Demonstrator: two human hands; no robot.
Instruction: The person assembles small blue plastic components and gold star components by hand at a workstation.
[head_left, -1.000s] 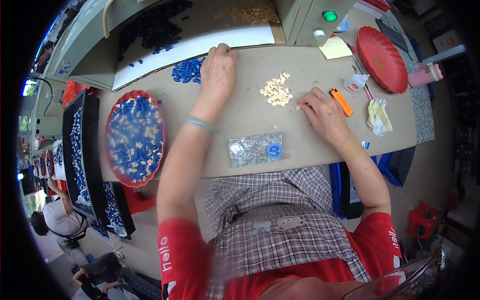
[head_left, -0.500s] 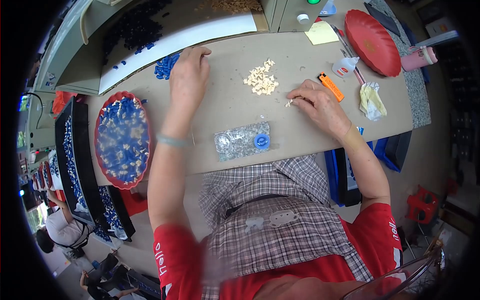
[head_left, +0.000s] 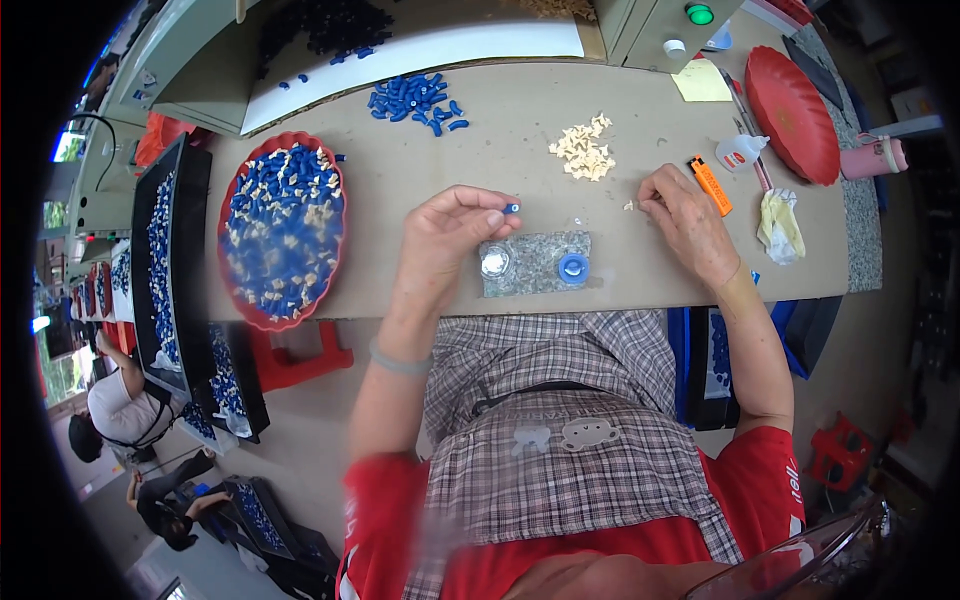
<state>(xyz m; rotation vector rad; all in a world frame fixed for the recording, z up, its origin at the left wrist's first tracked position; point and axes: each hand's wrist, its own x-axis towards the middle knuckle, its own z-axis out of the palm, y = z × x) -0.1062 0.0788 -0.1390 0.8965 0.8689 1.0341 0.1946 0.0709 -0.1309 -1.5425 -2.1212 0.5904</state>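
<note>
Between the thumb and fingertips of my left hand [head_left: 445, 238] is a small blue piece [head_left: 512, 208], its light-coloured end showing. My right hand [head_left: 690, 215] pinches a small cream piece [head_left: 629, 205] just above the table. Close to my left hand lies a grey speckled slab [head_left: 535, 275], bearing a clear round dish [head_left: 494, 263] and a blue round cap [head_left: 573, 268]. A heap of cream pieces [head_left: 583, 150] lies beyond, between my two hands. Farther back on the left, short curved blue pieces [head_left: 408, 97] are piled on the table.
At left stands a red scalloped tray [head_left: 223, 230] of blue and cream pieces, beside a long black tray [head_left: 183, 300]. To the right are an orange tool [head_left: 711, 187], a small white bottle [head_left: 738, 153], a yellowish cloth [head_left: 780, 226], another red tray [head_left: 790, 112] and a pink bottle [head_left: 873, 157].
My left hand has come back from beside the blue pile toward the slab and now holds a blue piece. My right hand keeps its pinch on the cream piece. The whole view has shifted.
</note>
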